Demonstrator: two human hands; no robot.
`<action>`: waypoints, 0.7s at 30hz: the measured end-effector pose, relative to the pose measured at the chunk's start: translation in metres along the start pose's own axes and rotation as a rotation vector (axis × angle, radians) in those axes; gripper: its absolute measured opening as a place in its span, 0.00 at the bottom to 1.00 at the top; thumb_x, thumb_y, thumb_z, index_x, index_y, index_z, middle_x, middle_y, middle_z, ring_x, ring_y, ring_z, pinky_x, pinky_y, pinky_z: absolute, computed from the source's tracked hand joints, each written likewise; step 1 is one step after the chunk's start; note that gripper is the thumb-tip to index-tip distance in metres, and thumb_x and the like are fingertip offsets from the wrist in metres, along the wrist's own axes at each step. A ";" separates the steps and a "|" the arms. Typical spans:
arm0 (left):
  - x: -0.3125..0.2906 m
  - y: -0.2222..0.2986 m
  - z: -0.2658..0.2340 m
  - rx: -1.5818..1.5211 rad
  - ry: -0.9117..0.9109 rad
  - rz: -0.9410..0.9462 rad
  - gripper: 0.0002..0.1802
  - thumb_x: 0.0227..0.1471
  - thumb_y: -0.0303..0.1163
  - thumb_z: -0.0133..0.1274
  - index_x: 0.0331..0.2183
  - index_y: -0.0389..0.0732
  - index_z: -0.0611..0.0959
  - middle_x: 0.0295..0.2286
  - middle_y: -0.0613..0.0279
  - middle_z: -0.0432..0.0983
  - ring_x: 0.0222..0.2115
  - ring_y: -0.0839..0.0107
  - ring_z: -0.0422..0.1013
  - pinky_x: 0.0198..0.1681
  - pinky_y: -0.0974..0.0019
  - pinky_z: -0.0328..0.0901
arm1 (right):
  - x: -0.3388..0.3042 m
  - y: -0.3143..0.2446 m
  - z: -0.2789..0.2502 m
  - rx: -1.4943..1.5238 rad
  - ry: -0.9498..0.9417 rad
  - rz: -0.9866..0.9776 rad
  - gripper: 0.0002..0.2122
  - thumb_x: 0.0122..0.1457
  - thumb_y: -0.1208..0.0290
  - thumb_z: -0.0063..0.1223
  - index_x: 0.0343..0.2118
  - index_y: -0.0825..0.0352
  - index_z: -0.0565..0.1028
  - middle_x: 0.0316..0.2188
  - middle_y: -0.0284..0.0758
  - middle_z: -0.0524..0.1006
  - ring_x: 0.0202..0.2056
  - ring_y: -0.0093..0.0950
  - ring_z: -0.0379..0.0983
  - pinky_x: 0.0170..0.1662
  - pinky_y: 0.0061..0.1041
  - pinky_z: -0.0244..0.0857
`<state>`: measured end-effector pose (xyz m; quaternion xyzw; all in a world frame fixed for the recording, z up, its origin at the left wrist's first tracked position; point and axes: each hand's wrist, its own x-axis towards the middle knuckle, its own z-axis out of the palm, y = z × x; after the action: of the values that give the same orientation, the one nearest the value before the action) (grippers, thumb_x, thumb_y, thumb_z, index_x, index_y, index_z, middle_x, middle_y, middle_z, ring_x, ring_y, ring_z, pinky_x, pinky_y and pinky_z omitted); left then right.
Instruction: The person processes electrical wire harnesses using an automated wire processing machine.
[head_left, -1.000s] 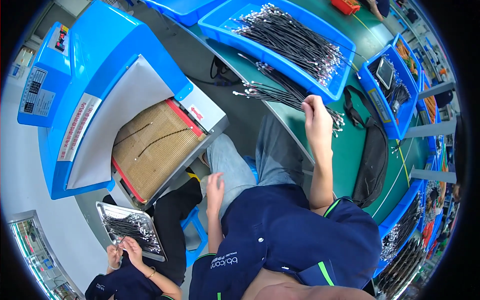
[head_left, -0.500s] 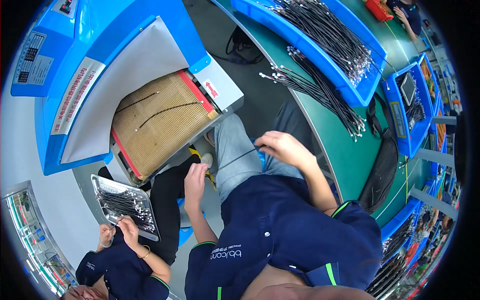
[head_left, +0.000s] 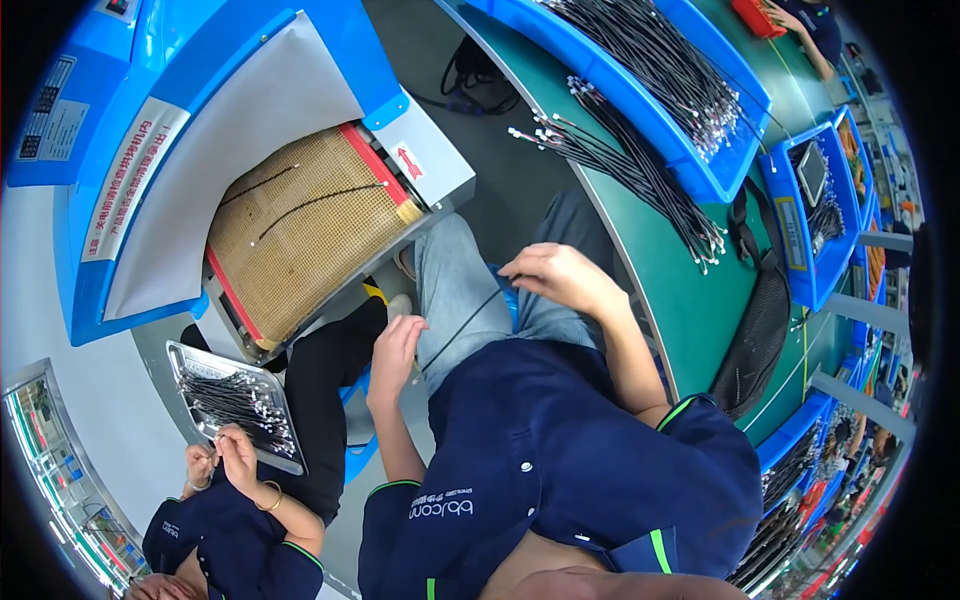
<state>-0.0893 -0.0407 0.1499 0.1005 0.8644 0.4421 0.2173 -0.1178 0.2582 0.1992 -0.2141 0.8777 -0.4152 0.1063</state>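
My right hand (head_left: 562, 274) pinches one end of a thin black cable (head_left: 465, 325) above my lap. From there the cable slants down to the left, its other end hanging loose just beside my left hand (head_left: 397, 348). That hand is raised with fingers extended, near the cable but apart from it. Left of my knees, two black cables (head_left: 318, 208) with small white ends lie on the tan mesh belt (head_left: 300, 265) of a blue machine (head_left: 180, 80).
A co-worker's hands (head_left: 220, 458) are beside a metal tray (head_left: 290, 425) of black cables at lower left. On the green table (head_left: 655, 290) to my right lie a cable bundle (head_left: 640, 180), a blue bin (head_left: 735, 185) of cables and a black mesh bag (head_left: 750, 345). More blue bins (head_left: 815, 270) stand beyond.
The cable's left end has come away from my left fingertips and now hangs lower. My right hand still grips the other end. The whole view has shifted slightly.
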 end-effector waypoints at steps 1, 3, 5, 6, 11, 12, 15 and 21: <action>-0.001 0.001 -0.002 0.015 -0.048 -0.067 0.09 0.57 0.30 0.46 0.33 0.36 0.78 0.30 0.55 0.72 0.32 0.58 0.71 0.36 0.65 0.64 | -0.003 0.003 -0.001 0.002 -0.003 0.000 0.09 0.50 0.74 0.55 0.34 0.67 0.76 0.28 0.38 0.74 0.33 0.37 0.72 0.37 0.32 0.67; 0.000 -0.004 0.014 -0.088 -0.021 0.018 0.09 0.57 0.30 0.46 0.36 0.37 0.78 0.33 0.54 0.72 0.35 0.59 0.71 0.38 0.64 0.64 | -0.006 0.006 -0.002 0.011 0.010 0.019 0.08 0.50 0.73 0.55 0.34 0.66 0.76 0.27 0.38 0.74 0.33 0.37 0.73 0.37 0.32 0.68; 0.008 0.013 0.040 -0.049 0.209 0.226 0.10 0.57 0.30 0.46 0.38 0.37 0.77 0.34 0.55 0.71 0.38 0.61 0.70 0.41 0.63 0.63 | -0.006 0.006 0.001 0.028 0.028 -0.012 0.07 0.50 0.72 0.55 0.32 0.67 0.76 0.26 0.38 0.74 0.32 0.37 0.72 0.37 0.32 0.67; 0.008 0.013 0.041 -0.046 0.209 0.225 0.10 0.57 0.30 0.46 0.38 0.37 0.77 0.34 0.55 0.71 0.38 0.61 0.70 0.41 0.63 0.63 | -0.006 0.003 0.001 0.046 0.034 -0.031 0.07 0.50 0.72 0.55 0.32 0.67 0.75 0.26 0.38 0.74 0.32 0.37 0.72 0.36 0.33 0.67; 0.010 0.017 0.046 0.047 -0.247 0.094 0.16 0.56 0.31 0.45 0.47 0.39 0.73 0.42 0.51 0.68 0.41 0.59 0.67 0.44 0.62 0.62 | -0.010 0.000 -0.002 0.071 0.020 -0.008 0.07 0.51 0.71 0.55 0.30 0.68 0.75 0.25 0.38 0.72 0.30 0.38 0.71 0.35 0.33 0.66; 0.012 0.023 0.050 0.030 -0.034 0.228 0.13 0.57 0.31 0.44 0.43 0.38 0.75 0.36 0.53 0.70 0.36 0.63 0.68 0.40 0.63 0.62 | -0.011 0.000 -0.002 0.083 0.023 -0.043 0.07 0.51 0.71 0.55 0.30 0.68 0.75 0.25 0.38 0.72 0.30 0.38 0.71 0.35 0.33 0.66; 0.007 0.031 0.044 -0.169 -0.061 0.137 0.11 0.57 0.32 0.44 0.39 0.38 0.77 0.27 0.55 0.72 0.29 0.64 0.70 0.35 0.64 0.63 | -0.014 0.003 -0.003 0.068 0.020 -0.060 0.07 0.50 0.71 0.56 0.31 0.67 0.75 0.24 0.37 0.72 0.31 0.36 0.71 0.37 0.33 0.66; -0.001 0.038 0.029 -0.046 -0.287 -0.129 0.12 0.57 0.35 0.45 0.36 0.38 0.77 0.23 0.51 0.74 0.25 0.56 0.73 0.30 0.63 0.65 | -0.016 0.003 0.003 -0.287 0.110 -0.139 0.04 0.47 0.73 0.53 0.27 0.63 0.75 0.23 0.33 0.72 0.30 0.30 0.71 0.54 0.33 0.60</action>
<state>-0.0758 0.0022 0.1657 0.1021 0.8187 0.4281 0.3689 -0.1032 0.2651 0.1947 -0.2644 0.9156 -0.3031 -0.0024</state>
